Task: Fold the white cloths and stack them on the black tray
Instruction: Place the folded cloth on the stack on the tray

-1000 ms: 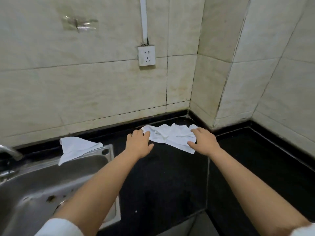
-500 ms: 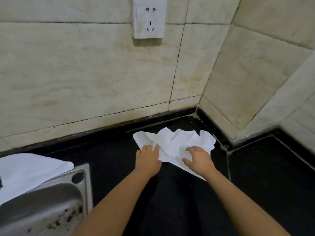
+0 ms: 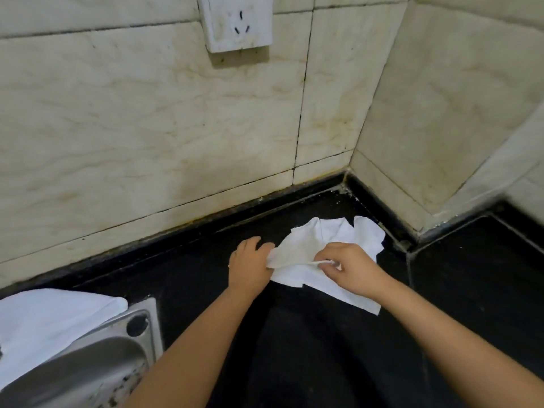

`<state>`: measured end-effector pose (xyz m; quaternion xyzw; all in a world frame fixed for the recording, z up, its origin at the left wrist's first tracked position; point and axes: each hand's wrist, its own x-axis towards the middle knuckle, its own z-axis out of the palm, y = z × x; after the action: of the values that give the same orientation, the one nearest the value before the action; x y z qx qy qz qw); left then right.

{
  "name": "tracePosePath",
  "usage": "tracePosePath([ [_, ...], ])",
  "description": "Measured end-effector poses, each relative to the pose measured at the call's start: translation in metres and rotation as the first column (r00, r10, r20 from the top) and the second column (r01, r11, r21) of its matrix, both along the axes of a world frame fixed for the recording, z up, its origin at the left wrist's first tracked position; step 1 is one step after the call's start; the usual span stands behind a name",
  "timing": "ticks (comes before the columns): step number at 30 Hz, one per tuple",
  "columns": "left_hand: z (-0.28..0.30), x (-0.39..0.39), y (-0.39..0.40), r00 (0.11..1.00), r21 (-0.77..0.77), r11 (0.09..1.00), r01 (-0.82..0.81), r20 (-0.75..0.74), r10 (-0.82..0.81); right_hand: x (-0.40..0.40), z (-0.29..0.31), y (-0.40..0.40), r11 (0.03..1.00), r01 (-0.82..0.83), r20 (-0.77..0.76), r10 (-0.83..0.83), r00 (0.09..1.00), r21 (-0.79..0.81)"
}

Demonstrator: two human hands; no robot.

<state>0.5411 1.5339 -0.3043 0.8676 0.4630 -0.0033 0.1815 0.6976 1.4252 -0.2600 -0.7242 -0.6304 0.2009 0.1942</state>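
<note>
Head view: both hands pinch white cloth (image 3: 329, 254) edge near counter corner.

The cloth (image 3: 329, 254) is plain white, as is a second cloth (image 3: 50, 322) over the sink's corner. The desk (image 3: 323, 348) is black and unpatterned. The wall (image 3: 147, 128) is cream tile with faint brown veining and dark grout lines. The socket (image 3: 237, 22) is white with black slots. The sink (image 3: 97, 369) is grey steel, speckled with dark spots.
</note>
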Motion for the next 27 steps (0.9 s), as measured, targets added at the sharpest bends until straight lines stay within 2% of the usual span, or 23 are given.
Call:
tracePosePath([
  [2, 0.011, 0.009, -0.01, 0.995, 0.048, 0.998, 0.038, 0.094, -0.042, 0.01, 0.026, -0.026, 1.0, 0.02, 0.007, -0.02, 1.0, 0.019],
  [4, 0.027, 0.014, -0.023, 0.974, 0.008, 0.994, 0.107, 0.202, -0.107, 0.021, 0.045, -0.055, 0.996, 0.081, 0.037, -0.083, 0.996, 0.048],
  [6, 0.045, 0.02, -0.04, 0.941, -0.04, 0.966, 0.254, 0.241, -0.237, 0.03, 0.059, -0.088, 0.977, 0.199, 0.044, -0.203, 0.978, 0.082],
  [10, 0.083, 0.052, -0.082, 0.825, 0.029, 0.879, 0.476, 0.333, -0.457, 0.048, 0.079, -0.166, 0.87, 0.446, 0.043, -0.464, 0.885, 0.209],
  [14, 0.114, 0.105, -0.146, 0.647, 0.145, 0.762, 0.631, 0.443, -0.62, 0.072, 0.099, -0.259, 0.636, 0.71, 0.022, -0.749, 0.662, 0.303],
  [17, 0.133, 0.144, -0.212, 0.543, 0.208, 0.68, 0.703, 0.46, -0.703, 0.083, 0.113, -0.34, 0.466, 0.818, 0.024, -0.873, 0.488, 0.337],
  [21, 0.14, 0.176, -0.302, 0.366, 0.251, 0.512, 0.822, 0.456, -0.811, 0.072, 0.116, -0.45, 0.348, 0.876, 0.106, -0.937, 0.332, 0.334],
  [24, 0.118, 0.181, -0.358, 0.313, 0.191, 0.397, 0.898, 0.358, -0.88, 0.047, 0.094, -0.52, 0.386, 0.891, 0.174, -0.92, 0.352, 0.24],
  [27, 0.083, 0.173, -0.401, 0.252, 0.01, 0.259, 0.966, 0.202, -0.947, 0.018, 0.055, -0.575, 0.463, 0.886, 0.189, -0.873, 0.449, 0.035],
])
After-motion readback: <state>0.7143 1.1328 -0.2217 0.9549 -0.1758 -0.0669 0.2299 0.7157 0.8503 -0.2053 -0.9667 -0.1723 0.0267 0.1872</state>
